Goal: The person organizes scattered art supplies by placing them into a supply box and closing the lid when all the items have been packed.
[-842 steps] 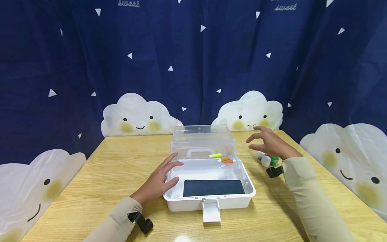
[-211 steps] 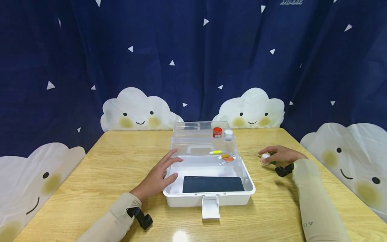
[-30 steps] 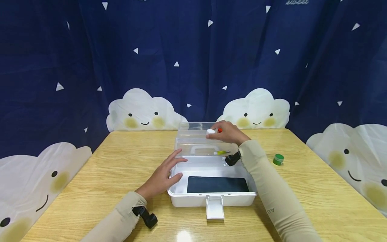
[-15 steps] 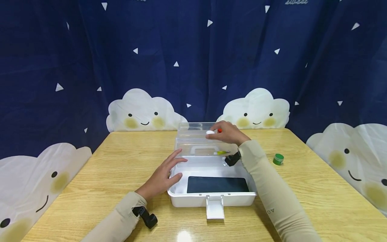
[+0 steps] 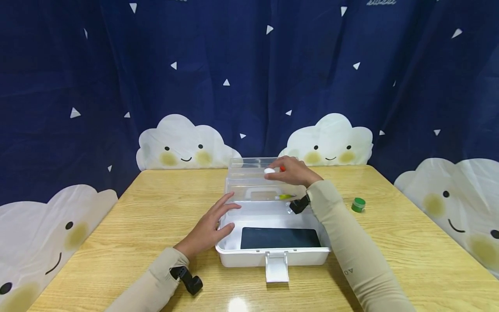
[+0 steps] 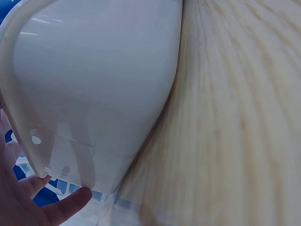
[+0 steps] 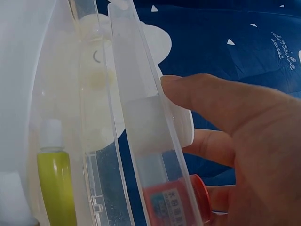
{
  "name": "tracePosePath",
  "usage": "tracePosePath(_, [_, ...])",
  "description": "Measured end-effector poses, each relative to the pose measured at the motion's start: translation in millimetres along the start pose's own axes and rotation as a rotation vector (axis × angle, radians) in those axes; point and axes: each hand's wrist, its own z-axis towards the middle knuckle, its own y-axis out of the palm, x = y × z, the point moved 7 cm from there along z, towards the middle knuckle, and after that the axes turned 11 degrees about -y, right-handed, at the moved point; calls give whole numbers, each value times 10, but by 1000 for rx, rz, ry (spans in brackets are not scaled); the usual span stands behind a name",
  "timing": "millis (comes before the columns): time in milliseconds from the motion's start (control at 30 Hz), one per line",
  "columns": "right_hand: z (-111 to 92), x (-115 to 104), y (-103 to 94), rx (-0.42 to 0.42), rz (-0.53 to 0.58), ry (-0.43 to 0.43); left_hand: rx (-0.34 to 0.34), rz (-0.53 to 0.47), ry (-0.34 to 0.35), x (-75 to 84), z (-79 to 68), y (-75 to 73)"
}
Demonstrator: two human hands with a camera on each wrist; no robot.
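In the head view my right hand (image 5: 294, 171) pinches a small white-capped jar (image 5: 269, 171) between thumb and fingers, at the top clear tray (image 5: 249, 163) of an opened white storage box (image 5: 253, 260). The right wrist view shows the white jar (image 7: 182, 123) inside that tray, beside a red paint jar (image 7: 171, 202). My left hand (image 5: 206, 227) lies at the box's left side, fingers loosely spread. In the left wrist view its fingertips (image 6: 75, 202) touch the box's side near the rear corner. The second white jar is hidden behind my right hand.
A green-lidded jar (image 5: 358, 205) stands on the wooden table right of the box. A yellow-green paint tube (image 7: 56, 183) lies in the lower clear tray. A dark flat rectangle (image 5: 280, 238) lies in the box's base, and an unfastened latch (image 5: 277, 268) hangs in front.
Since seven seconds ago my right hand has carried the white jar from the table to the top tray. Over the last second it has sunk slightly. My left hand has stayed put.
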Motion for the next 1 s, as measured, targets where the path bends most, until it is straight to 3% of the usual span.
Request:
tracePosePath(333, [-26, -43, -31, -15, 40, -38, 10, 9, 2, 9, 2, 3])
tracePosePath(600, [-120, -40, -178, 56, 161, -116, 11, 14, 1, -7, -6, 5])
tracePosePath(1000, [-433, 183, -412, 119, 110, -79, 13, 12, 1, -8, -3, 5])
